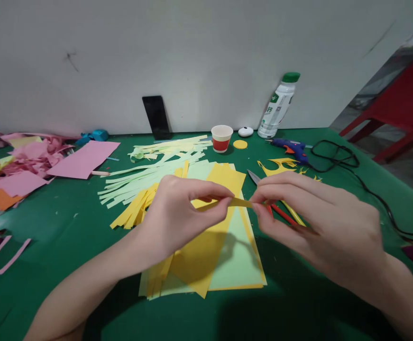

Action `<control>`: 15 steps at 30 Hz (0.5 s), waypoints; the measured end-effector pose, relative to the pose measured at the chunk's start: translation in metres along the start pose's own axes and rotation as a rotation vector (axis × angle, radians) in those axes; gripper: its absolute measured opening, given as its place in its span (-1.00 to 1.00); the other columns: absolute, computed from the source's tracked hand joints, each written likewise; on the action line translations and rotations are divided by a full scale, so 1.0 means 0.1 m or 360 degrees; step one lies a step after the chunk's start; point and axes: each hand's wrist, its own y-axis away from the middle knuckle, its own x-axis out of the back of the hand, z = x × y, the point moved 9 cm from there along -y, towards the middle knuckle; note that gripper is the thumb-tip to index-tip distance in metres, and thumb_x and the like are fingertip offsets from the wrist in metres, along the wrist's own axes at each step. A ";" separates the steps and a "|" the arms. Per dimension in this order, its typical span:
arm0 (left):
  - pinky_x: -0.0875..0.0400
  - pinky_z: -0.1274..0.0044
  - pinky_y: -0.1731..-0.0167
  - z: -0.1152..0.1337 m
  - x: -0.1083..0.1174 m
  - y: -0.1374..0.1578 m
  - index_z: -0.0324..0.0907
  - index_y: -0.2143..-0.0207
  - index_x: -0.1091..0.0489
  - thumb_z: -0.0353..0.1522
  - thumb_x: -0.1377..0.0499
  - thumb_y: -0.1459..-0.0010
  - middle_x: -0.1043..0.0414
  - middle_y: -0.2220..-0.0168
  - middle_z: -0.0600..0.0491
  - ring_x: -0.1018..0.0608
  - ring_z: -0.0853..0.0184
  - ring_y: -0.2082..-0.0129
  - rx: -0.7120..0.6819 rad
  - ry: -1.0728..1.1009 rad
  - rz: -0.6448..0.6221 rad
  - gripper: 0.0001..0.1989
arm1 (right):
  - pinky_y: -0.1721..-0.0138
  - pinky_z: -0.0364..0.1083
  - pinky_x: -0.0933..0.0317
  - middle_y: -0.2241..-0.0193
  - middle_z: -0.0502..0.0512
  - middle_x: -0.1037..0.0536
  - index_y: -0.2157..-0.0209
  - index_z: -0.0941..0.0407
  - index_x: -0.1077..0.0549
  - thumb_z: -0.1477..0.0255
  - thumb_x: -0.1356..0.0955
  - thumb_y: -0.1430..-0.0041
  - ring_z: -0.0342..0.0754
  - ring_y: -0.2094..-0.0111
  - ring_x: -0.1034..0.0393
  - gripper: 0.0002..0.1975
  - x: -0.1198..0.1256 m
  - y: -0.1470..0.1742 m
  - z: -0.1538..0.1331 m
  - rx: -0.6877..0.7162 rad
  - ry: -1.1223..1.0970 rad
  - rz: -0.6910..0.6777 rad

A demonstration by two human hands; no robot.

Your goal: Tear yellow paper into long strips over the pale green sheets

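Observation:
Between my hands stretches a narrow yellow paper strip (241,202). My left hand (181,215) pinches one end between thumb and finger, and my right hand (306,218) pinches the other. Below them lie stacked sheets, with a yellow sheet (199,255) on top of a pale green sheet (238,265). Fringed yellow paper (130,213) and pale green strips (121,184) spread out behind and left of my left hand. Scissors with red handles (285,215) rest under my right hand, partly hidden by it.
At the back stand a phone (156,117), a paper cup (222,139) and a leaning bottle (279,106). A blue glue gun (291,149) with a black cable (366,189) lies right. Pink paper (83,160) and scraps cover the left. A red chair (401,99) stands beyond.

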 end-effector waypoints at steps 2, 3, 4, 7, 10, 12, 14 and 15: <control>-0.35 0.78 0.60 -0.09 0.01 -0.03 -0.22 0.53 -0.47 -0.51 -0.18 0.06 -0.52 0.56 0.19 -0.51 0.51 0.58 0.0093 0.0038 -0.0029 -0.91 | 0.48 -0.23 -0.19 0.51 -0.03 -0.50 0.48 0.11 -0.31 0.59 -0.26 -0.06 -0.21 0.46 -0.39 -0.89 0.05 -0.01 0.04 -0.0006 0.0063 0.0021; -0.36 0.77 0.60 -0.12 0.01 -0.05 -0.21 0.53 -0.47 -0.50 -0.18 0.06 -0.52 0.55 0.18 -0.52 0.50 0.58 0.0122 0.0059 -0.0038 -0.91 | 0.50 -0.22 -0.18 0.50 -0.03 -0.50 0.48 0.11 -0.31 0.59 -0.26 -0.06 -0.20 0.47 -0.39 -0.88 0.07 -0.02 0.06 -0.0012 0.0082 0.0016; -0.37 0.77 0.59 -0.14 0.01 -0.06 -0.21 0.53 -0.47 -0.50 -0.18 0.05 -0.52 0.55 0.18 -0.52 0.49 0.57 0.0142 0.0079 -0.0047 -0.91 | 0.52 -0.21 -0.18 0.50 -0.03 -0.50 0.48 0.10 -0.30 0.59 -0.26 -0.06 -0.19 0.48 -0.39 -0.88 0.08 -0.02 0.08 -0.0018 0.0090 -0.0005; -0.42 0.74 0.54 -0.18 0.02 -0.08 -0.21 0.52 -0.47 -0.49 -0.17 0.06 -0.52 0.53 0.17 -0.54 0.46 0.54 0.0166 0.0136 -0.0079 -0.91 | 0.58 -0.17 -0.13 0.49 -0.02 -0.51 0.47 0.08 -0.28 0.58 -0.24 -0.07 -0.17 0.49 -0.39 -0.88 0.08 -0.03 0.12 -0.0044 0.0088 -0.0101; -0.44 0.73 0.53 -0.20 0.01 -0.08 -0.22 0.53 -0.48 -0.50 -0.18 0.07 -0.53 0.53 0.15 -0.55 0.44 0.53 0.0192 0.0169 -0.0107 -0.92 | 0.60 -0.16 -0.09 0.46 -0.02 -0.50 0.45 0.07 -0.28 0.57 -0.23 -0.08 -0.16 0.50 -0.39 -0.88 0.08 -0.02 0.15 -0.0037 0.0115 -0.0143; -0.44 0.72 0.54 -0.23 0.01 -0.09 -0.22 0.52 -0.48 -0.49 -0.18 0.07 -0.53 0.52 0.14 -0.55 0.43 0.52 0.0212 0.0182 -0.0112 -0.92 | 0.59 -0.15 -0.08 0.44 -0.01 -0.50 0.44 0.07 -0.28 0.56 -0.23 -0.09 -0.16 0.50 -0.37 -0.90 0.09 -0.01 0.19 -0.0048 0.0141 -0.0157; -0.44 0.72 0.54 -0.28 0.03 -0.10 -0.21 0.52 -0.48 -0.48 -0.18 0.06 -0.53 0.52 0.13 -0.54 0.43 0.53 0.0238 0.0185 -0.0102 -0.92 | 0.57 -0.14 -0.08 0.43 -0.02 -0.49 0.44 0.08 -0.28 0.54 -0.24 -0.09 -0.16 0.49 -0.36 -0.92 0.11 0.01 0.27 -0.0099 0.0148 -0.0167; -0.44 0.72 0.55 -0.31 0.04 -0.11 -0.21 0.51 -0.48 -0.48 -0.18 0.06 -0.53 0.51 0.13 -0.54 0.43 0.53 0.0254 0.0182 -0.0100 -0.92 | 0.55 -0.15 -0.09 0.43 -0.03 -0.48 0.44 0.08 -0.28 0.53 -0.25 -0.09 -0.17 0.48 -0.35 -0.92 0.13 0.01 0.32 -0.0133 0.0128 -0.0161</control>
